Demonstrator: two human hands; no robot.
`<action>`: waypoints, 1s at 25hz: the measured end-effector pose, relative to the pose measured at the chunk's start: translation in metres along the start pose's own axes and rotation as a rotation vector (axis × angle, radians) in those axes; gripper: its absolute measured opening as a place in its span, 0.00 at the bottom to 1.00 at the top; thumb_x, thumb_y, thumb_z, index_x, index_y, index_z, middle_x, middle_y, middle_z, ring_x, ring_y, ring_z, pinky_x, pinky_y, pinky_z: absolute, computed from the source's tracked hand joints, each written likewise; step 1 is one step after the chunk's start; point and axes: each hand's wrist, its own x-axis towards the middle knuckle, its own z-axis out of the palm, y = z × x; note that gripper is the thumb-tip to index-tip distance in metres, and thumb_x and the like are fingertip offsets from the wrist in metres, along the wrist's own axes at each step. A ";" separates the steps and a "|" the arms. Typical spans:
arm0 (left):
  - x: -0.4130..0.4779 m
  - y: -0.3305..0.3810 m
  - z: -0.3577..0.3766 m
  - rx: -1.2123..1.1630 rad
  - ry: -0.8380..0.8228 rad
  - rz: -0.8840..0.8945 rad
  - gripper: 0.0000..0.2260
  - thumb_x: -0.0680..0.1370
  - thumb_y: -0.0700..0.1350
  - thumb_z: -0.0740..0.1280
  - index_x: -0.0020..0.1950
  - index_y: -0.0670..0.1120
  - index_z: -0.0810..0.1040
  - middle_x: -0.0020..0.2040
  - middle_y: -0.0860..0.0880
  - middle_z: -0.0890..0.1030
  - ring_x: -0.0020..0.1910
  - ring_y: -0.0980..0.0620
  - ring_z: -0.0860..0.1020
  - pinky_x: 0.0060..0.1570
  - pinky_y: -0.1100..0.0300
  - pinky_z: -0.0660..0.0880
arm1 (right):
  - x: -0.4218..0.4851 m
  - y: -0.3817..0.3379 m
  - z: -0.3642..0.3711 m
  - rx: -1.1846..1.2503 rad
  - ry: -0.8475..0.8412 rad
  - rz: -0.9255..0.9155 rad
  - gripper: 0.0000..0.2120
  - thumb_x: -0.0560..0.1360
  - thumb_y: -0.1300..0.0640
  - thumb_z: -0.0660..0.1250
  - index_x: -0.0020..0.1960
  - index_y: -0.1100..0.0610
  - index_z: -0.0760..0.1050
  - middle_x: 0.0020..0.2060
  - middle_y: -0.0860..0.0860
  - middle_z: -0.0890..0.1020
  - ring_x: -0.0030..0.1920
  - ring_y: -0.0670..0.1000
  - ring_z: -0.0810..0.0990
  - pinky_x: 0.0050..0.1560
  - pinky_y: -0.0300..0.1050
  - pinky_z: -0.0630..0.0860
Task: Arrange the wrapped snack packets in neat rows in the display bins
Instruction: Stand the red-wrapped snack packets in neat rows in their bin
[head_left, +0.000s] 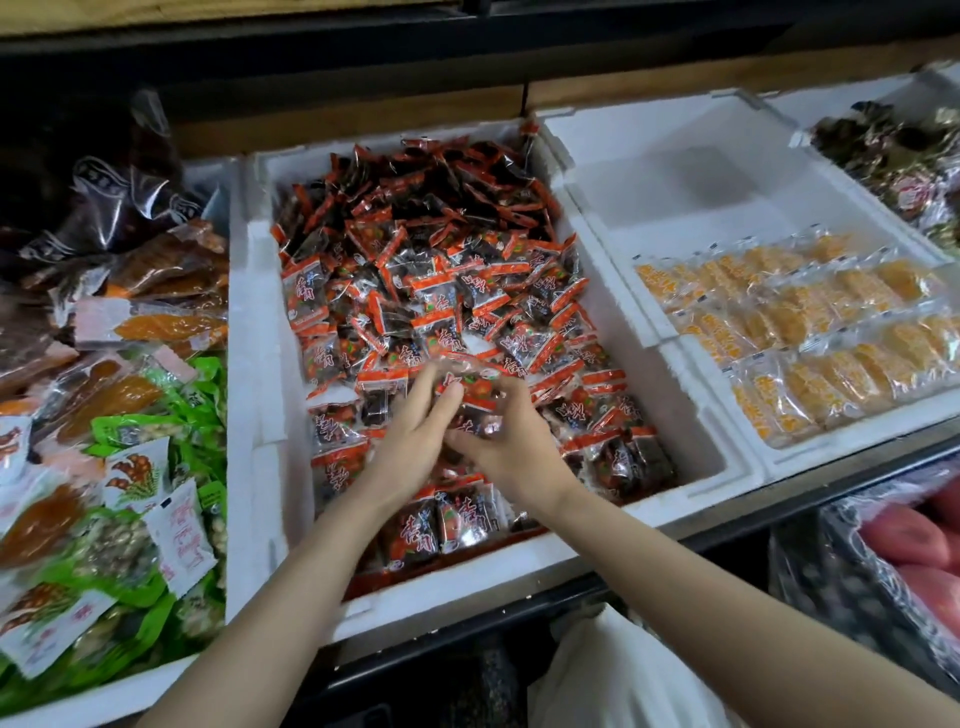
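Fingers of left hand (415, 436) and right hand (514, 447) pinch one packet (470, 387) above the bin's (244, 364) 6 o'clock rows (447, 519); slick wrap may slip, or 12 o'clock heap (441, 208) slide down, spoiling them

- Exposure: moderate, even light from overhead; the white foam bin (244, 364) reads bright with its surface detail kept.
- Dark zones: the shelf recess (311, 62) along the top and the space below the bins fall to near black, detail lost.
- Shadows: soft, one grey patch on the bare floor of the right bin (711, 176).
- Glare: white specular streaks on the orange packets (810, 332) and the dark bags (119, 197).
- Blur: left hand (410, 441), right hand (514, 452) and the red packet (470, 384) between them are smeared; green packets (171, 415) at the left margin are soft.
- Distortion: wide-angle; bin walls bow and splay toward the edges.
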 end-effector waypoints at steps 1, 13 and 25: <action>0.002 0.001 0.006 -0.009 0.011 0.024 0.07 0.83 0.48 0.54 0.58 0.59 0.66 0.54 0.65 0.73 0.48 0.81 0.69 0.54 0.79 0.65 | -0.003 -0.003 -0.005 0.030 0.029 0.004 0.25 0.73 0.65 0.70 0.64 0.58 0.61 0.44 0.40 0.74 0.43 0.40 0.77 0.48 0.38 0.79; 0.040 -0.009 0.010 -0.279 0.309 -0.016 0.14 0.82 0.53 0.58 0.65 0.50 0.73 0.63 0.58 0.74 0.63 0.60 0.70 0.69 0.49 0.62 | 0.007 0.010 -0.060 -0.409 -0.041 0.005 0.09 0.73 0.57 0.70 0.44 0.52 0.70 0.37 0.44 0.78 0.34 0.39 0.76 0.30 0.28 0.70; 0.058 -0.034 0.015 -0.243 0.208 -0.075 0.12 0.80 0.46 0.61 0.48 0.36 0.68 0.47 0.47 0.70 0.45 0.53 0.69 0.44 0.60 0.63 | 0.024 0.039 -0.053 -0.993 -0.406 -0.055 0.16 0.77 0.54 0.64 0.64 0.53 0.69 0.55 0.49 0.72 0.53 0.50 0.75 0.54 0.44 0.75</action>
